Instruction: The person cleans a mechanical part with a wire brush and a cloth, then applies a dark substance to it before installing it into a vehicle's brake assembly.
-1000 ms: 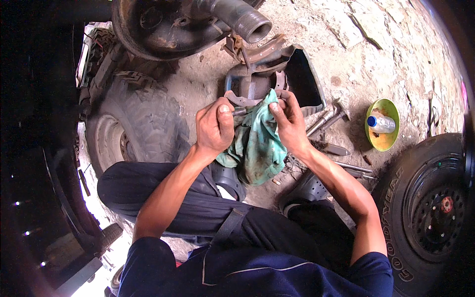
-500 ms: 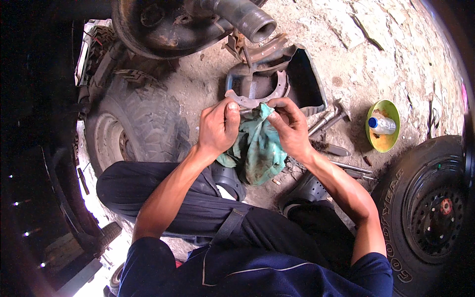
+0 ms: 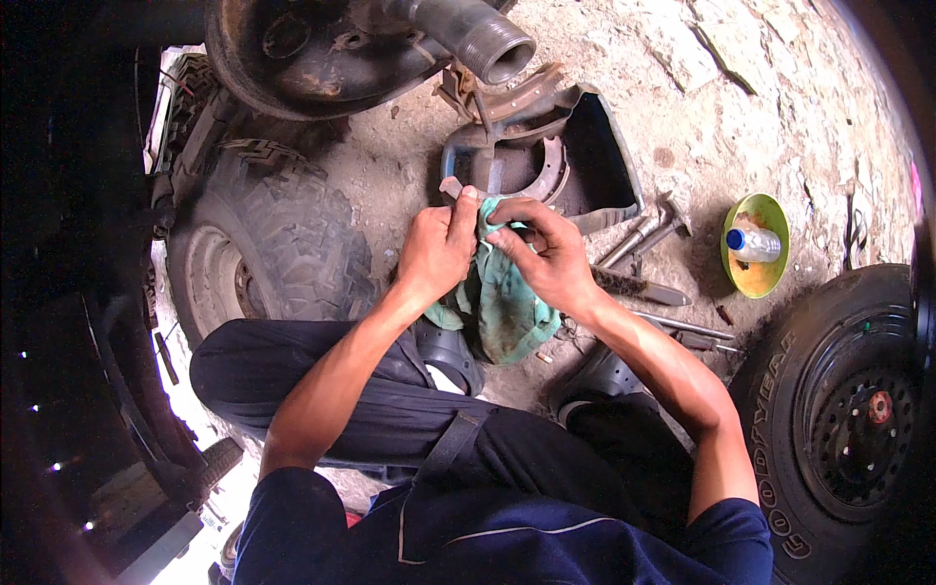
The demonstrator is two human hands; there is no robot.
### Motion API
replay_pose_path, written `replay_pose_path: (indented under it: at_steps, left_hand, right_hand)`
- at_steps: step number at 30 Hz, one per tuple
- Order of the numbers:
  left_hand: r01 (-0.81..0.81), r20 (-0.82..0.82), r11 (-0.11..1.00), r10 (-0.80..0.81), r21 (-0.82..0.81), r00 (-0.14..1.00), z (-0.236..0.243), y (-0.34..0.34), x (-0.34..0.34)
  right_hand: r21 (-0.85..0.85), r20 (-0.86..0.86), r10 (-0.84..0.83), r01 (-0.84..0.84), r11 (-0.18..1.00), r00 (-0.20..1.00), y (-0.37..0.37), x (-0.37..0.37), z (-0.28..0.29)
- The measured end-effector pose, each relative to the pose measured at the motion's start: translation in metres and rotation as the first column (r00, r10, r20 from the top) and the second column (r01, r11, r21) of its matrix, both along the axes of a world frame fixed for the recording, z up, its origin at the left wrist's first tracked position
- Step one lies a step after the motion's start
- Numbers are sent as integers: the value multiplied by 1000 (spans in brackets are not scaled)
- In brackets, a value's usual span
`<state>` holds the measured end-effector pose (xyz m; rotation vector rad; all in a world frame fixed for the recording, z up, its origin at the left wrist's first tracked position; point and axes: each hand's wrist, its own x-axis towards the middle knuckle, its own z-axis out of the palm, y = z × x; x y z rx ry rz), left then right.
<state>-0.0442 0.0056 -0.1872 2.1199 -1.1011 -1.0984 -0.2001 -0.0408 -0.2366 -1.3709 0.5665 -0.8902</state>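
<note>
A curved brake shoe (image 3: pixel 553 173) is in front of me, over a cut-open dark plastic container (image 3: pixel 624 146). My left hand (image 3: pixel 434 251) is closed on the shoe's near left part, thumb on top. My right hand (image 3: pixel 548 252) pinches a stained green rag (image 3: pixel 512 310) against the shoe, close beside the left fingers. The rest of the rag hangs down between my hands. Rag and fingers hide the middle of the shoe.
Above hangs a drum backing plate with a threaded axle tube (image 3: pixel 487 41). A rusty curved part (image 3: pixel 522 97) lies by the container. To the right are a hammer (image 3: pixel 665 226), other tools, a green bowl (image 3: pixel 731 258) holding a bottle (image 3: pixel 756 246), and a wheel (image 3: pixel 770 409). A knobby tyre (image 3: pixel 302 229) lies left.
My right hand has moved left along the shoe with the rag, closer to my left hand. The rag now covers the shoe's near middle. The view has shifted slightly.
</note>
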Motion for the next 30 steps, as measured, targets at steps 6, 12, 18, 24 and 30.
replay_pose_path:
  at_steps: [6,12,18,24,30]
  left_hand:
    - [166,148,974,-144,-151,978,6,-4,-8]
    - [337,352,888,-220,-313,910,1,-2,-7]
    - [4,-144,969,33,247,989,-2,-7,0]
    - [344,433,912,-223,-224,873,-12,5,-5]
    - [103,79,993,-108,60,991,-19,4,4]
  right_hand:
    - [-33,-149,-85,81,996,985,-3,-3,10]
    - [217,-157,-58,91,972,986,-6,0,15]
    - [-425,-108,-169,108,899,980,-4,2,4]
    - [447,-85,108,-58,893,991,-4,2,-5]
    - [199,-278,90,-34,979,956,4,3,4]
